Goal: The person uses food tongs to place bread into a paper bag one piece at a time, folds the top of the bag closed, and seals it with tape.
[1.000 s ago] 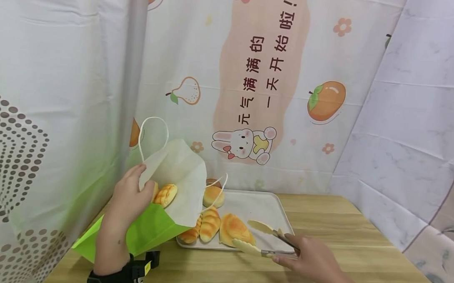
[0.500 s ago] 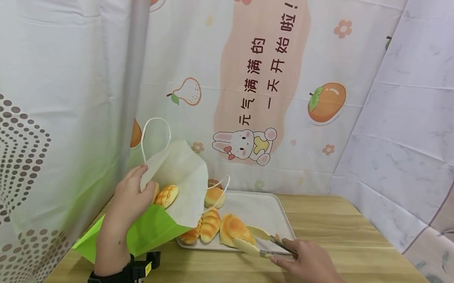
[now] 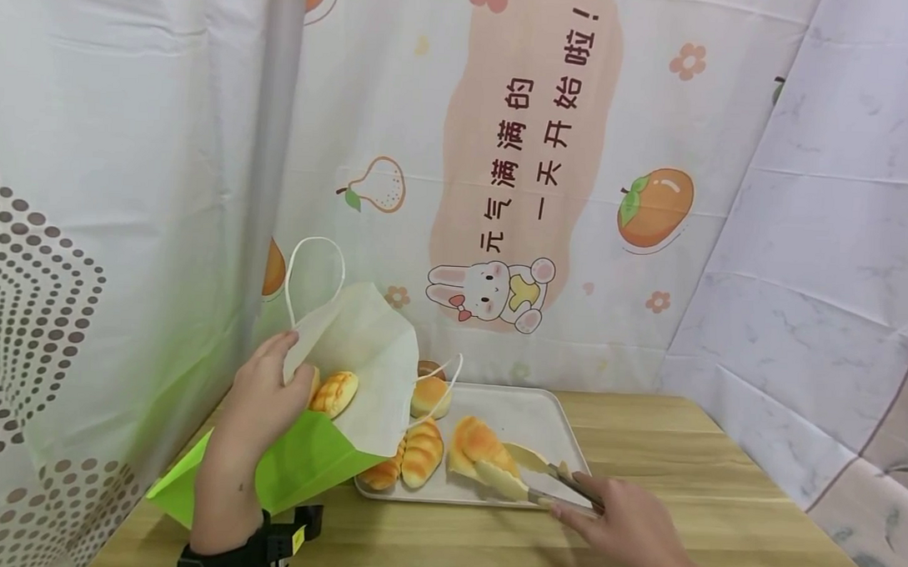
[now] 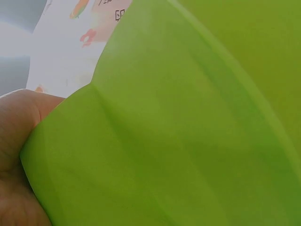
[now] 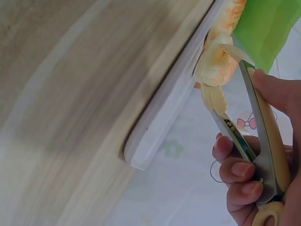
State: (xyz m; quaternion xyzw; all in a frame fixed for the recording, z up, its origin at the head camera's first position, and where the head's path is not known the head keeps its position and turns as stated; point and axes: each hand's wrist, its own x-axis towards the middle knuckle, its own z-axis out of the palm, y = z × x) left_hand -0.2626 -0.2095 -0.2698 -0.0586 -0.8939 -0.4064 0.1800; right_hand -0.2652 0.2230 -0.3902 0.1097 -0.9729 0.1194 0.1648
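Note:
My left hand [image 3: 264, 402] pinches the upper edge of a green paper bag [image 3: 308, 462] with a white inside, which leans with its mouth toward the right. Inside the mouth lies a bread roll [image 3: 335, 394], a second one partly hidden by my fingers. Fingers and thumb of my right hand [image 3: 626, 519] are wrapped round food tongs [image 5: 265, 127] with cream tips. Between those tips is a folded golden bread [image 3: 477, 444], over the front part of the white tray [image 3: 520, 411]. The left wrist view is mostly filled by the bag's green side.
On the tray's left part are a ridged bread [image 3: 421, 453], another partly behind the bag, and a round bun [image 3: 431, 397] with a brown piece behind it. A white rope handle [image 3: 454, 384] hangs before the bun. A printed curtain [image 3: 400, 106] stands behind the wooden table [image 3: 717, 493].
The tongs have moved left and closed in on the folded bread, which has tilted up between the tips. My left hand and the bag have stayed nearly still.

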